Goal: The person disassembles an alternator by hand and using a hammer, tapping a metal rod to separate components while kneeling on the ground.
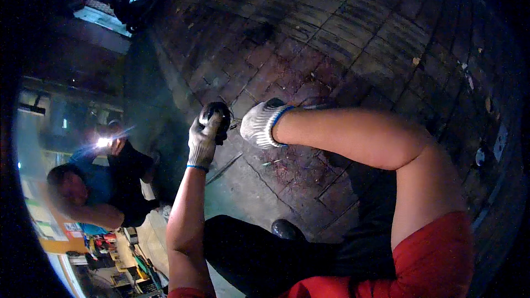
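Note:
My left hand [202, 144], in a white knit glove with a blue cuff edge, is wrapped round a shiny, dark, rounded object [222, 111]. Its exact kind is too dark to make out. Close by on the right is my right hand [259, 126], gloved the same way and bent inward toward that object. Its fingers look curled, but their tips and whatever they grip are hidden. Thin, wire-like strands [234, 117] show in the narrow gap between the hands. Both hands are held above the paving, in front of my bent knee.
Brick and stone paving [337, 38] with scattered leaves spreads around. A thin strip [224, 169] lies below my left hand. My dark shoe [287, 229] stands nearby. At the left, a person in a blue shirt [101, 182] has a bright light [103, 142]. Tools and boxes [132, 265] sit at lower left.

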`<state>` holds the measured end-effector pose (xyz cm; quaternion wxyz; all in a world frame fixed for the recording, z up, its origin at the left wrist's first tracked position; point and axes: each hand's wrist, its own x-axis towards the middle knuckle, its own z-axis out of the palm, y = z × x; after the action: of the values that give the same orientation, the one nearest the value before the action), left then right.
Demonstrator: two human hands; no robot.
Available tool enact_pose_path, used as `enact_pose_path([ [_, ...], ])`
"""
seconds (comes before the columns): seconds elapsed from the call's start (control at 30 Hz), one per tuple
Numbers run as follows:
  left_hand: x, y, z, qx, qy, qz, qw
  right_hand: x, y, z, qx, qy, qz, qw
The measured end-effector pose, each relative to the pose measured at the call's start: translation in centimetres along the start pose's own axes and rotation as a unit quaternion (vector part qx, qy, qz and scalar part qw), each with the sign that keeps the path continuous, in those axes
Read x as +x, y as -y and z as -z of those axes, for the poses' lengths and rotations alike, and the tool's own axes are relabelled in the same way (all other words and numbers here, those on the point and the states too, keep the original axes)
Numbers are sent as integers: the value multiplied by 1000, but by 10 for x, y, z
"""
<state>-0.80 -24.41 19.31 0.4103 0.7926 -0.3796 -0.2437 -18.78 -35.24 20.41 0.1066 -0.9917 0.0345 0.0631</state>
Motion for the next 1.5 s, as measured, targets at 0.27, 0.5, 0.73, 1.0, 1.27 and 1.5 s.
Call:
enact_pose_path([
  [0.27,-10,-9,6,-156,26,1,987,7,-46,-39,198,-280,5,939],
  [0.5,-10,-5,5,-145,55,-58,986,20,-29,-28,-101,-41,62,992],
  [0.73,-14,-21,-8,-36,1,-46,998,9,-29,-18,100,-20,-6,995],
  [1.0,-10,61,99,-128,-51,106,985,-74,-95,-62,247,-41,-83,965],
  [1.27,-28,55,109,-58,-37,87,994,-127,-172,-75,340,-23,-286,895],
  [1.5,1,58,68,-34,-55,91,994,-138,-209,-100,158,-102,-252,949],
])
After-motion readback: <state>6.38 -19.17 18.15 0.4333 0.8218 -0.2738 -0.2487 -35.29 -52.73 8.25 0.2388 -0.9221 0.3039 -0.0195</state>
